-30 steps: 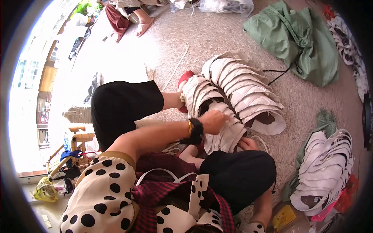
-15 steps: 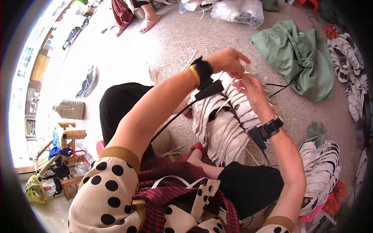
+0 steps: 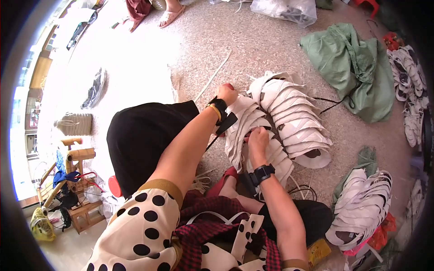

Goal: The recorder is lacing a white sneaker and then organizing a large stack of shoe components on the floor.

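Two long stacks of nested white pieces, which look like shoe uppers, lie on the floor before me. My left hand (image 3: pixel 227 95) is closed at the far end of the nearer stack (image 3: pixel 244 112), its fingers partly hidden. My right hand (image 3: pixel 258 141) has its fingers curled into the middle of that same stack, at a dark gap between its two sections. Beyond it curves the second stack (image 3: pixel 296 118), touched by neither hand. Each wrist wears a black strap with a dark block.
A green sack (image 3: pixel 357 72) lies at the far right. Another white stack (image 3: pixel 364 210) stands near my right knee, with more along the right edge. A clear plastic bag (image 3: pixel 287 11) is at the back, near a person's sandalled feet (image 3: pixel 171 17). Bamboo stools (image 3: pixel 79 158) stand left.
Both hands have come apart and moved nearer to me, from above the far ends of the stacks down onto the nearer stack. A white strip on the floor now shows fully.
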`<state>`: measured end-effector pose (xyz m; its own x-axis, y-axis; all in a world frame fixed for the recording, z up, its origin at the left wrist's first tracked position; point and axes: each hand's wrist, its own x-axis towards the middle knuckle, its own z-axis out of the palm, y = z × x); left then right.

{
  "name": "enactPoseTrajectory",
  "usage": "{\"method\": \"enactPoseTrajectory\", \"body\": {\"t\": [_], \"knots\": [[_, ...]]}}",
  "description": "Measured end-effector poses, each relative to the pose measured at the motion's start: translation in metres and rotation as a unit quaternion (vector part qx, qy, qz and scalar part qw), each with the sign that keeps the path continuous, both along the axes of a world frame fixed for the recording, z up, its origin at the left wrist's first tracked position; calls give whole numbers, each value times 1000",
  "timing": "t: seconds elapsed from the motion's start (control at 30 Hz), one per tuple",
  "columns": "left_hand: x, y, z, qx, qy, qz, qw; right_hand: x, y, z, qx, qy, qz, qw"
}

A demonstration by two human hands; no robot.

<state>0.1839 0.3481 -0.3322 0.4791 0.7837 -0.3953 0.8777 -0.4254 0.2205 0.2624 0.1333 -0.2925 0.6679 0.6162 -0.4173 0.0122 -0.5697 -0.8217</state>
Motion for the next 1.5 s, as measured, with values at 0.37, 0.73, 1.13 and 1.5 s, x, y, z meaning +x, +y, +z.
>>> {"method": "enactPoseTrajectory", "body": {"t": [0.37,0.73,1.13,1.5], "knots": [[-34,-21,5,-201,-236,188,932,-3,23,-52,-35,25,143,989],[-16,-5,8,-303,-77,69,947,2,23,-104,-79,158,168,970],[-22,-18,-19,-153,-146,82,974,4,34,-114,-60,230,127,963],[-23,-2,46,180,-210,300,913,5,7,-71,118,498,-89,854]]}}
